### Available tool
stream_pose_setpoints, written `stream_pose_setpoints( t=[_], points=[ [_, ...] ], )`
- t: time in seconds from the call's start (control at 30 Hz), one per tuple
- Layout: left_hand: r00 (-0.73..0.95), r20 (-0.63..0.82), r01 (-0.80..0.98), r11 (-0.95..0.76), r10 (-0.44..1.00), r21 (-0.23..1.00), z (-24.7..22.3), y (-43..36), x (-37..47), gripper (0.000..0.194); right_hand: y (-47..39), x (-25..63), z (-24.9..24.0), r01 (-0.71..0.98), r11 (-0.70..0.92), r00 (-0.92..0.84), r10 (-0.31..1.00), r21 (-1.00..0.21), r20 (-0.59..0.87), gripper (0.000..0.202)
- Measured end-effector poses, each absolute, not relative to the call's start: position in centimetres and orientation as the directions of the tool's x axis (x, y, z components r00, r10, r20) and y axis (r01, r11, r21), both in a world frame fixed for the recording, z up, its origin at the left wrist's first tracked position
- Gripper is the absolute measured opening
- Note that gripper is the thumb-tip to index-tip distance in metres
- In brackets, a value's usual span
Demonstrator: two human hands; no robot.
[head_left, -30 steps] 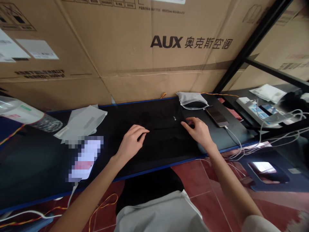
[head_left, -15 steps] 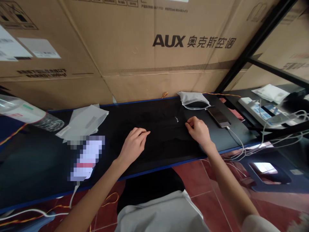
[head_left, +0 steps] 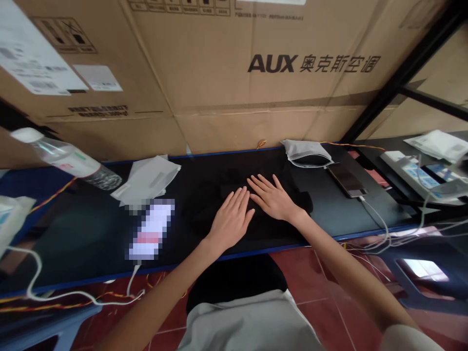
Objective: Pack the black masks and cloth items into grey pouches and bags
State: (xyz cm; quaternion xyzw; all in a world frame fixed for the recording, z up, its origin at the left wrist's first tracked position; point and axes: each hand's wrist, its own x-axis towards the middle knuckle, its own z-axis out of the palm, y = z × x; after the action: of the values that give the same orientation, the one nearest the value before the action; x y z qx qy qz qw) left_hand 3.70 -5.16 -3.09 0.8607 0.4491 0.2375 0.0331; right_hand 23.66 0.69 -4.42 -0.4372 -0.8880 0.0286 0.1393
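Note:
My left hand lies flat, palm down, with fingers stretched out towards the upper right. Beside it my right hand is also flat, its fingers spread and pointing to the upper left. The fingertips of both hands nearly meet. Under them is a thin black piece that looks like cloth, hard to tell from the black tabletop; its outline and kind are unclear. Neither hand grips anything.
Translucent zip bags and a lit, blurred phone lie left, near a bottle. A grey pouch and a charging phone lie right. Behind stands a large carton; right, a power strip.
Both hands have come together over the black piece and flattened, where before they were apart with fingers bent together. The white lettering on the black piece no longer shows. The view has shifted left.

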Motion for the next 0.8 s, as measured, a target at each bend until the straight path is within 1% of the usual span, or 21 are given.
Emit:
stream_pose_setpoints(
  t=[0.03,0.07,0.1,0.13,0.17,0.2,0.23,0.27,0.3,0.37,0.43,0.47,0.53,0.63,0.73,0.8],
  points=[
    [0.481,0.382,0.737,-0.600,0.789,0.310,-2.8,-5.9,3.4,0.046,0.7,23.7,-4.7,0.767,0.618,-0.579,0.782,-0.171,0.233,0.057],
    [0.448,0.397,0.718,-0.587,0.801,0.375,-2.5,-6.9,2.9,0.044,0.7,23.8,-4.8,0.765,0.621,-0.578,0.779,-0.170,0.240,0.057],
    [0.377,0.412,0.693,-0.548,0.830,0.469,-2.1,-8.1,2.4,0.040,0.6,23.9,-4.8,0.766,0.619,-0.575,0.780,-0.172,0.249,0.057],
    [0.256,0.417,0.655,-0.474,0.872,0.589,-1.8,-9.4,1.8,0.035,0.5,23.9,-4.6,0.769,0.616,-0.568,0.781,-0.173,0.259,0.057],
    [0.090,0.388,0.580,-0.365,0.917,0.728,-1.6,-10.7,1.2,0.030,0.4,23.8,-4.4,0.769,0.615,-0.562,0.780,-0.174,0.274,0.058],
    [-0.064,0.289,0.448,-0.231,0.955,0.863,-1.4,-11.9,0.6,0.027,0.2,23.5,-4.0,0.764,0.621,-0.563,0.774,-0.173,0.290,0.058],
    [-0.143,0.145,0.286,-0.099,0.979,0.953,-1.3,-13.0,0.0,0.028,-0.1,23.2,-3.6,0.751,0.638,-0.574,0.759,-0.172,0.307,0.059],
    [-0.176,-0.007,0.116,0.028,0.984,0.993,-1.3,-13.8,-0.6,0.028,-0.3,22.7,-3.2,0.727,0.665,-0.597,0.736,-0.173,0.319,0.059],
    [-0.192,-0.135,-0.042,0.129,0.972,0.991,-1.1,-14.3,-1.1,0.028,-0.6,22.1,-2.8,0.696,0.696,-0.628,0.709,-0.176,0.321,0.060],
    [-0.210,-0.309,-0.295,0.241,0.928,0.925,-0.6,-14.5,-1.7,0.026,-1.0,20.7,-2.3,0.631,0.752,-0.692,0.656,-0.191,0.301,0.061],
    [-0.242,-0.407,-0.463,0.263,0.881,0.846,0.1,-13.9,-1.9,0.022,-1.3,19.5,-2.3,0.593,0.778,-0.730,0.628,-0.208,0.269,0.061],
    [-0.249,-0.433,-0.514,0.260,0.866,0.817,0.6,-13.5,-1.8,0.021,-1.3,19.0,-2.5,0.584,0.783,-0.741,0.621,-0.213,0.255,0.060],
    [-0.250,-0.448,-0.546,0.257,0.859,0.797,1.2,-12.6,-1.8,0.023,-1.2,18.5,-3.0,0.575,0.789,-0.753,0.614,-0.217,0.238,0.058],
    [-0.241,-0.418,-0.471,0.271,0.876,0.839,1.2,-11.3,-2.2,0.028,-1.0,18.6,-3.6,0.568,0.793,-0.757,0.608,-0.219,0.238,0.057],
    [-0.237,-0.382,-0.316,0.301,0.893,0.900,0.4,-10.2,-3.4,0.039,-1.1,18.8,-3.9,0.567,0.793,-0.752,0.608,-0.221,0.255,0.057],
    [-0.330,-0.311,-0.144,0.278,0.891,0.950,-0.3,-9.8,-4.6,0.044,-1.2,18.8,-3.9,0.572,0.790,-0.743,0.613,-0.222,0.268,0.057]
  ],
)
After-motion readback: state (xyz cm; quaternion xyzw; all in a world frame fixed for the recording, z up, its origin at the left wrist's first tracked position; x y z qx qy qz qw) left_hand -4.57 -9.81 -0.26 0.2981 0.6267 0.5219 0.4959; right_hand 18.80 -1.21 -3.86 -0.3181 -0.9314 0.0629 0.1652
